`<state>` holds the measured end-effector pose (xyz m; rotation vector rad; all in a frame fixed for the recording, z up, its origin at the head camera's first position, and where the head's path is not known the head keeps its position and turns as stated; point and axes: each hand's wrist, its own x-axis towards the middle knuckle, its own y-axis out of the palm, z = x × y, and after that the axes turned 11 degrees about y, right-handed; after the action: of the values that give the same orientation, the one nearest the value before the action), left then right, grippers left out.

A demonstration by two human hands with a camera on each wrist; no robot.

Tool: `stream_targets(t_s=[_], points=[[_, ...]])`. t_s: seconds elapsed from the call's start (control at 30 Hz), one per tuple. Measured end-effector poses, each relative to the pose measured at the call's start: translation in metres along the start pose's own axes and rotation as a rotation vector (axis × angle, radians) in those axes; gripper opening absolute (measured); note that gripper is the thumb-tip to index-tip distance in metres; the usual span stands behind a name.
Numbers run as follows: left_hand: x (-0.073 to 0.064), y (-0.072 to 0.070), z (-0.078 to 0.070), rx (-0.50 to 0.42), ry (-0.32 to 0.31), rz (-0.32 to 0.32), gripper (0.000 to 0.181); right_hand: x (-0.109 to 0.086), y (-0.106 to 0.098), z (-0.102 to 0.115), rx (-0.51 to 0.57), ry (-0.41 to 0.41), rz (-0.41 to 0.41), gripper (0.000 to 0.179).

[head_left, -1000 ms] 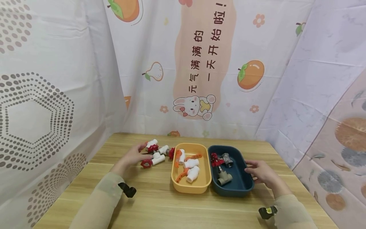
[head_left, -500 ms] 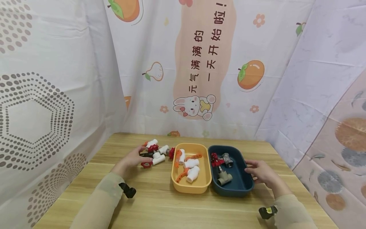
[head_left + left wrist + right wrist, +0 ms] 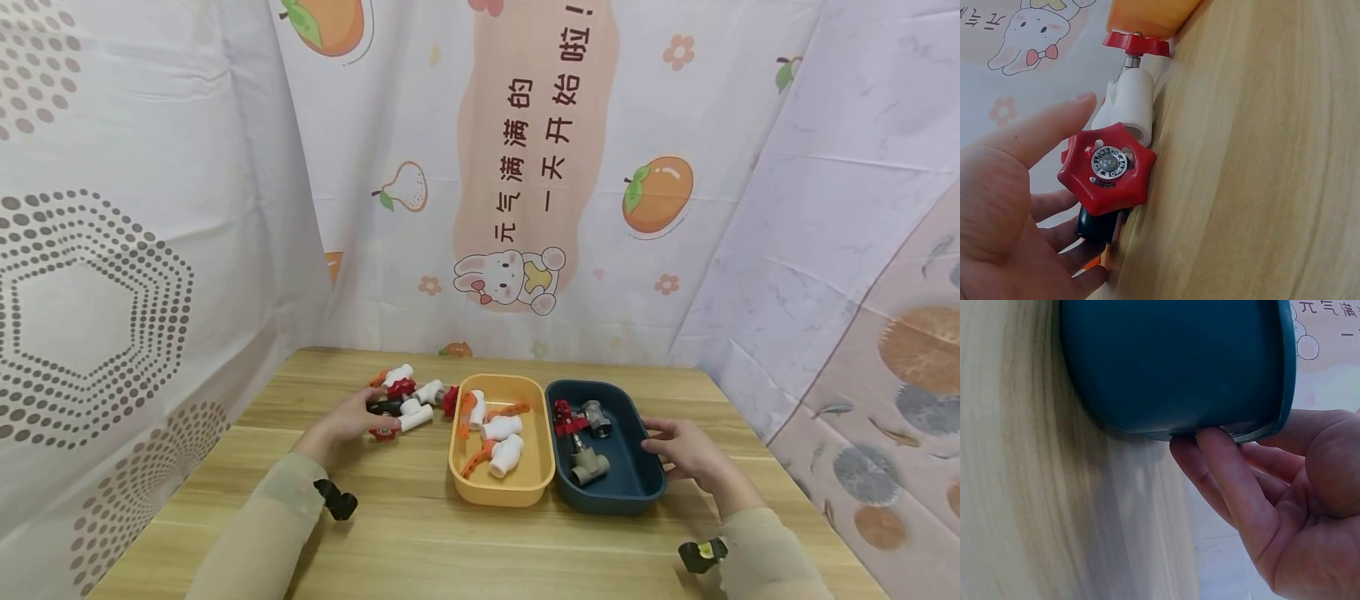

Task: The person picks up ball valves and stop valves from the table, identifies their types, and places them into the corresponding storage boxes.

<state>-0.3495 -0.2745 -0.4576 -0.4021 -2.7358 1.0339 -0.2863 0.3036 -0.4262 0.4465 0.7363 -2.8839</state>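
My left hand (image 3: 351,417) hovers at the pile of valves on the left, thumb extended and fingers spread. In the left wrist view its fingertips lie behind a black handle (image 3: 1097,226), while the thumb runs beside a white valve with a red handwheel (image 3: 1109,164). Another white valve (image 3: 1135,100) with a red wheel stands behind it. My right hand (image 3: 686,452) holds the right wall of the dark blue tub (image 3: 611,505), fingers against the outside and thumb over the rim. Inside that tub are a red-wheeled metal valve (image 3: 597,419) and a grey-green valve (image 3: 589,467).
A yellow tub (image 3: 498,497) with several white valves (image 3: 502,428) with orange handles stands against the blue tub's left side. A white valve with an orange handle (image 3: 399,375) lies at the pile's back. Patterned curtains (image 3: 390,292) enclose the wooden table (image 3: 480,550).
My left hand has shifted slightly left and its fingers have spread, so more of the black handle shows. The right hand and both tubs have stayed in place.
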Motion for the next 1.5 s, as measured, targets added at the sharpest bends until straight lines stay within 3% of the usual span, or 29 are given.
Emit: stream_targets(t_s=[1.1, 1.5], points=[[-0.0004, 0.0038, 0.0005, 0.034, 0.037, 0.012, 0.097, 0.0011, -0.0004, -0.0028, 0.024, -0.003, 0.010, 0.057], [-0.0001, 0.0027, 0.0009, 0.046, 0.020, 0.015, 0.096, 0.0008, -0.0012, -0.0020, 0.013, -0.010, 0.010, 0.058]])
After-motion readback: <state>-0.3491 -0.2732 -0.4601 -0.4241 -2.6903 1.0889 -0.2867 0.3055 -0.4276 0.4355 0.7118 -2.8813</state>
